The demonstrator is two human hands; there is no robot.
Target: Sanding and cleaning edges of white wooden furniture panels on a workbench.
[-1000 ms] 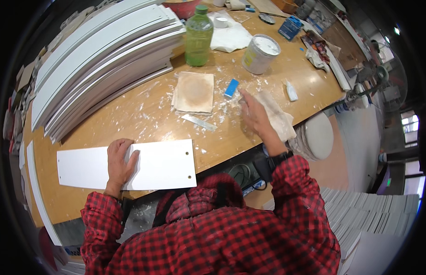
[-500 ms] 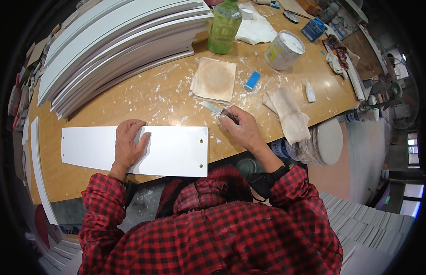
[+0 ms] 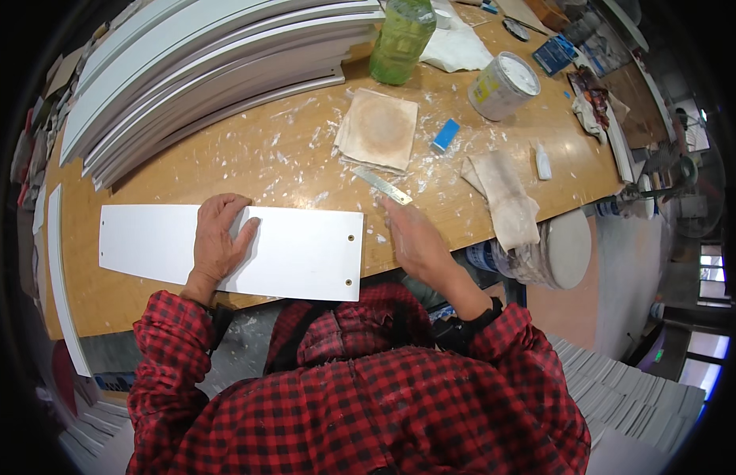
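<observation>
Both hands are working: my left hand (image 3: 218,241) is lying open, pressing flat on the white panel (image 3: 297,253), while my right hand (image 3: 411,237) is gripping a metal scraper (image 3: 381,185) just beyond it.

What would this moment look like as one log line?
left hand: flat on white flat panel | right hand: fingertips at thin metal blade | surface: wooden workbench, speckled white

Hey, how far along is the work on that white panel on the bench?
Done: the white panel lies flat on the workbench, pinned by the left hand. In hand: the right hand grips a thin metal blade just past the panel's right end. Left: the blade has not touched the panel, and a stack of white boards waits behind.
</observation>
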